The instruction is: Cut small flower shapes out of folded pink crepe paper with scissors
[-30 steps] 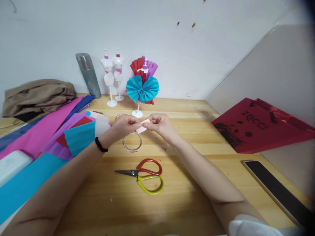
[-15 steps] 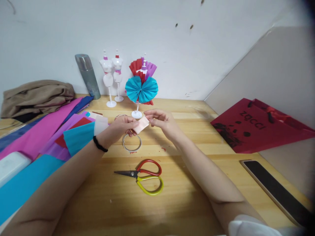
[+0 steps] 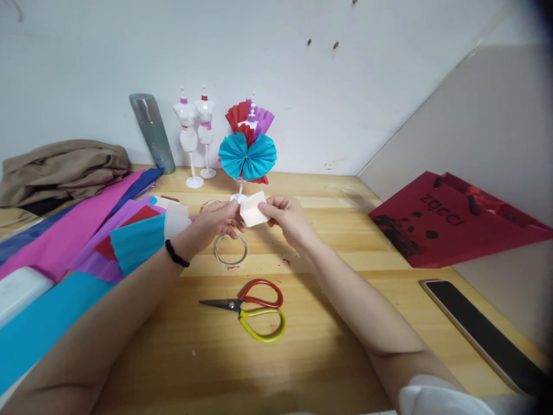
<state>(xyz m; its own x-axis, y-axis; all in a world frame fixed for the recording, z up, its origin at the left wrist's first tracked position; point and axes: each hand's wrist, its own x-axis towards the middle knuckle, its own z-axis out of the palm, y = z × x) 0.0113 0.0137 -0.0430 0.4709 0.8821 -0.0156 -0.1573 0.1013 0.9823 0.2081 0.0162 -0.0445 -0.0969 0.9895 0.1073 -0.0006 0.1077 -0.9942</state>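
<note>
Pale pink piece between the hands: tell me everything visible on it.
The pale pink piece looks like thin paper or fabric, small, plain and roughly four-sided, with a lighter area near its top. It is tilted, held up off the wooden table. The right hand pinches its right side, thumb across the near face. The left hand is at its left edge; whether it touches is unclear.

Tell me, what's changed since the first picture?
The small pale pink piece has moved slightly away from the person and shows more of its face. The right hand now pinches its right side; the left hand has loosened, though whether it still touches is unclear. The scissors and blue fan stayed put.
</note>
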